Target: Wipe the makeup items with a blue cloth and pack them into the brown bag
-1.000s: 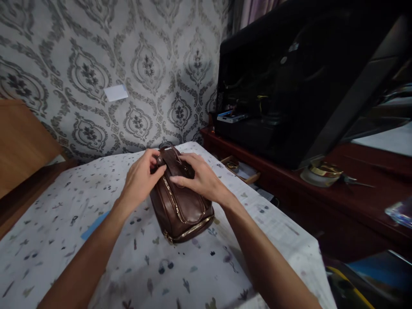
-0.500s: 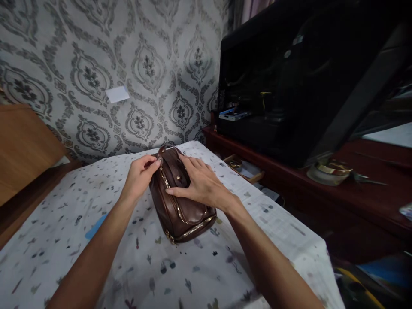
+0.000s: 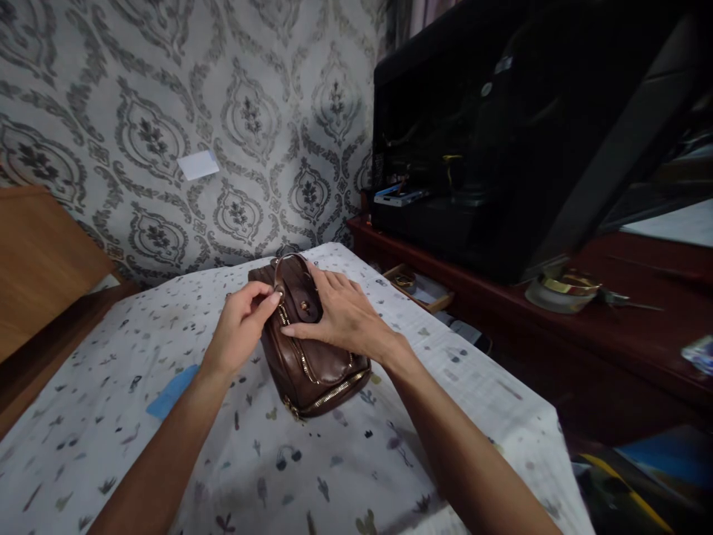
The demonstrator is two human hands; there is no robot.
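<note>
A brown leather handbag (image 3: 284,365) with gold zippers lies on the patterned white cloth (image 3: 312,490). My left hand (image 3: 237,327) pinches the near end of the bag's handle (image 3: 279,276) between thumb and fingers, by the upper end of a front zipper (image 3: 304,364). The handle stands up in a loop at the bag's far end. My right hand (image 3: 348,312) rests across the bag with its fingers stretched along the far right side and its thumb spread over the front. It hides part of the flap beside a gold stud (image 3: 304,305).
A blue piece (image 3: 171,392) lies left of the bag, partly behind my left forearm. To the right, a dark red cabinet (image 3: 601,349) carries a large black screen (image 3: 473,148) and a tape roll (image 3: 562,290). A small drawer (image 3: 420,288) stands open beside the cloth.
The handle has risen into a clearer loop at my left fingers, which have come slightly nearer to me. My right hand stays on the bag, and the view has shifted slightly.
</note>
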